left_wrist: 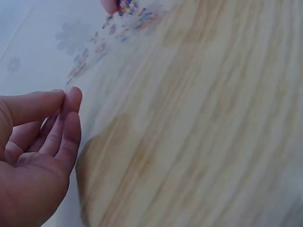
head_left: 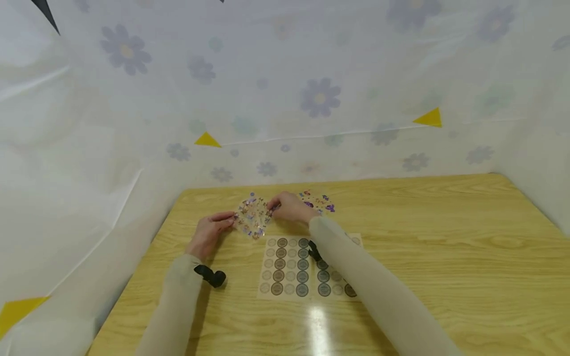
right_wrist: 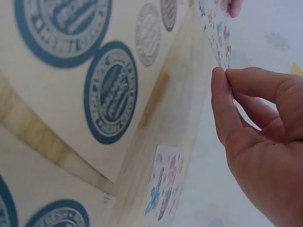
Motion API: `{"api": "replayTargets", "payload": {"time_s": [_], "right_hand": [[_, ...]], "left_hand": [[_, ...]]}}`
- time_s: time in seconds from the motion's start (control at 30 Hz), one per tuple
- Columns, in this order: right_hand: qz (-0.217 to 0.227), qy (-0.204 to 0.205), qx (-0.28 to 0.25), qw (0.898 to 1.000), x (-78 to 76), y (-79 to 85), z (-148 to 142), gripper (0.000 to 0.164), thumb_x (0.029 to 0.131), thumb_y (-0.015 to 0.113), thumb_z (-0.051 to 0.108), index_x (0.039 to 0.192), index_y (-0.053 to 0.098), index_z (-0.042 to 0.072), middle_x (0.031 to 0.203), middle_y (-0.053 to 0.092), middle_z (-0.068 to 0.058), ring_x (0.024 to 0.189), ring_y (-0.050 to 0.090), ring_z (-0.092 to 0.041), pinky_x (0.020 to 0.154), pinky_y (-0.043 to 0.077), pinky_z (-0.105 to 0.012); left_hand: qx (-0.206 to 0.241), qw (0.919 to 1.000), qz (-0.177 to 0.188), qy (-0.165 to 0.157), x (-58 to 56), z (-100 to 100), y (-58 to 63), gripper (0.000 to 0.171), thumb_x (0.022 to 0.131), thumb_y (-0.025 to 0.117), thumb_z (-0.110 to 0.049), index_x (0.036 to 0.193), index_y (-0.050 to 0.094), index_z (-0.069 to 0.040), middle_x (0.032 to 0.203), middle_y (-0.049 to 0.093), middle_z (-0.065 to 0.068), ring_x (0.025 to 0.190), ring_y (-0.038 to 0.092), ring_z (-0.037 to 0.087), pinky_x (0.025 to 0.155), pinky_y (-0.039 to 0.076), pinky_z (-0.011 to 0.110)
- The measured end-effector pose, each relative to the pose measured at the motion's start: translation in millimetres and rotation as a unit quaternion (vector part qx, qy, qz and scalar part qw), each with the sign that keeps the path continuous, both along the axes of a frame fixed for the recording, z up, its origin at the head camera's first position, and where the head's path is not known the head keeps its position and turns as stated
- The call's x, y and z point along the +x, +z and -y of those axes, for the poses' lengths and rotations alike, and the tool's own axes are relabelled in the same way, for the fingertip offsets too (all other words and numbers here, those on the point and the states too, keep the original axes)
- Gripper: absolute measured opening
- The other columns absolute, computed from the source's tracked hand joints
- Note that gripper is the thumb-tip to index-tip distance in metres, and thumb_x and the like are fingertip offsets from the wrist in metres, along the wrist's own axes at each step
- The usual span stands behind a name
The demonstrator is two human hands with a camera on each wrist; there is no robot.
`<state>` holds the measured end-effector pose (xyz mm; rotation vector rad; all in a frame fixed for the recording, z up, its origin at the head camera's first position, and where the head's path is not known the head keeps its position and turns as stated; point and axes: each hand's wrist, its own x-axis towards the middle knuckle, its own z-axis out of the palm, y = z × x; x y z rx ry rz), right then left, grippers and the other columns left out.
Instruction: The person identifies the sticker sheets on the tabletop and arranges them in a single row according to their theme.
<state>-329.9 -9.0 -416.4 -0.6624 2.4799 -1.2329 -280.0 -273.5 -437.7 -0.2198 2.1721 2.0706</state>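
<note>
A clear sticker sheet (head_left: 252, 217) covered in small colourful figures is held up between both hands above the far left of the table. My left hand (head_left: 209, 233) pinches its left edge between thumb and fingertips. On the opposite edge, my right hand (head_left: 291, 207) pinches it in the same way. Seen from the right wrist, the sheet (right_wrist: 218, 35) stands nearly edge-on beyond the thumb and index finger. Another sticker sheet (head_left: 321, 201) with purple and pink figures lies flat behind the right hand, partly covered by it in the head view.
Two pale sheets of round stamp-like labels (head_left: 285, 267) lie side by side on the wooden table (head_left: 445, 257), the right one partly under the right forearm. A flowered white curtain (head_left: 320, 133) borders the table's far edge. Both wrists wear black straps.
</note>
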Motion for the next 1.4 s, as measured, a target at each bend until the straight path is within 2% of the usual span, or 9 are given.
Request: {"api": "replayTargets", "payload": {"time_s": [0.2,0.4,0.73,0.87,0.9,1.07,1.13,1.23,1.4], "right_hand": [[0.014,-0.003,-0.062,0.998,5.6,0.7,-4.8,0.03,0.089,0.065,-0.006,0.118,0.068,0.0,0.108,0.068,-0.007,0.099,0.062,-0.02,0.09,0.05,-0.034],[0.019,-0.006,-0.072,0.997,16.6,2.2,-17.0,0.032,0.09,0.068,0.001,0.121,0.067,0.003,0.108,0.067,-0.003,0.098,0.061,-0.017,0.088,0.05,-0.033],[-0.021,0.002,-0.06,0.998,30.7,13.9,-37.6,0.03,0.09,0.069,0.006,0.12,0.069,0.004,0.11,0.069,-0.002,0.096,0.061,-0.016,0.085,0.05,-0.033],[-0.002,-0.002,-0.071,0.997,38.1,15.8,-43.0,0.025,0.093,0.067,0.008,0.117,0.07,0.004,0.109,0.068,-0.003,0.096,0.062,-0.016,0.084,0.051,-0.034],[0.002,-0.002,-0.074,0.997,39.7,16.2,-44.8,0.024,0.093,0.066,0.008,0.116,0.07,0.004,0.108,0.068,-0.003,0.095,0.063,-0.016,0.084,0.052,-0.035],[0.007,-0.002,-0.069,0.998,48.5,19.3,-55.0,0.025,0.092,0.063,0.004,0.116,0.07,0.005,0.106,0.069,-0.002,0.094,0.063,-0.017,0.084,0.052,-0.035],[0.013,-0.002,-0.07,0.997,53.3,20.3,-59.2,0.026,0.091,0.064,0.005,0.117,0.071,0.006,0.107,0.069,-0.001,0.095,0.063,-0.017,0.085,0.051,-0.036],[0.025,-0.006,-0.08,0.996,61.6,21.9,-65.3,0.028,0.09,0.068,0.007,0.118,0.07,0.007,0.107,0.069,0.0,0.095,0.063,-0.017,0.084,0.051,-0.036],[0.046,-0.008,-0.113,0.992,74.6,26.4,-73.7,0.033,0.089,0.072,0.011,0.121,0.069,0.006,0.109,0.068,-0.002,0.093,0.064,-0.019,0.083,0.052,-0.036]], "left_hand": [[-0.018,0.9998,-0.008,0.004,-1.1,-3.0,-3.5,0.043,0.097,0.062,-0.007,0.138,0.054,0.002,0.126,0.061,0.012,0.092,0.064,0.01,0.086,0.05,0.027],[-0.06,0.9981,-0.013,0.004,0.0,-12.4,-3.6,0.041,0.095,0.065,-0.009,0.135,0.059,-0.003,0.132,0.058,0.015,0.098,0.06,0.01,0.087,0.047,0.025],[-0.045,0.998,-0.029,-0.032,3.0,-26.3,5.2,0.04,0.096,0.062,-0.007,0.135,0.058,-0.001,0.139,0.053,0.015,0.102,0.061,0.014,0.097,0.045,0.039],[-0.039,0.9979,-0.027,-0.045,5.9,-31.0,8.2,0.039,0.096,0.062,-0.008,0.134,0.059,-0.002,0.135,0.056,0.015,0.1,0.062,0.016,0.098,0.044,0.041],[-0.038,0.9978,-0.024,-0.047,8.5,-33.9,12.6,0.039,0.096,0.062,-0.007,0.134,0.059,-0.001,0.135,0.056,0.017,0.1,0.062,0.016,0.099,0.043,0.043],[-0.041,0.998,-0.023,-0.041,12.3,-43.5,13.2,0.037,0.096,0.062,-0.007,0.133,0.061,-0.003,0.134,0.057,0.016,0.096,0.062,0.016,0.096,0.045,0.044],[-0.039,0.9981,-0.025,-0.04,11.9,-45.5,9.5,0.037,0.096,0.063,-0.007,0.133,0.061,-0.005,0.135,0.056,0.014,0.096,0.061,0.015,0.095,0.045,0.045],[-0.029,0.9981,-0.029,-0.047,14.1,-50.9,11.4,0.038,0.096,0.062,-0.006,0.134,0.061,-0.005,0.137,0.054,0.014,0.096,0.06,0.015,0.096,0.044,0.047],[-0.02,0.9978,-0.04,-0.05,16.5,-60.0,14.4,0.037,0.095,0.063,-0.005,0.132,0.062,-0.004,0.13,0.058,0.016,0.092,0.06,0.014,0.095,0.045,0.046]]}}
